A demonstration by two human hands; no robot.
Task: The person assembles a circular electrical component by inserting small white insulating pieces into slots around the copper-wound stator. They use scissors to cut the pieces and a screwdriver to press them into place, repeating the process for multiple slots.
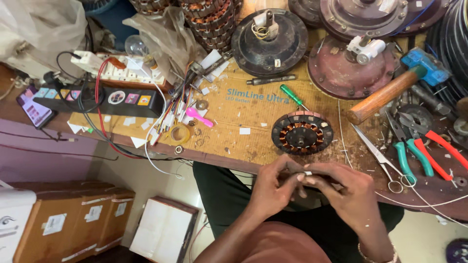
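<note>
My left hand and my right hand meet over my lap, just below the bench edge. Their fingertips pinch a small white slip between them; most of it is hidden by my fingers. Right above my hands, on the cardboard-covered bench, lies a round motor stator with copper windings. A green-handled screwdriver rests just beyond it.
Scissors, green pliers and red pliers lie at right near a wooden-handled hammer. Fan motor housings and stacked stators crowd the back. A power strip, loose wires and a phone sit left. Cardboard boxes stand on the floor.
</note>
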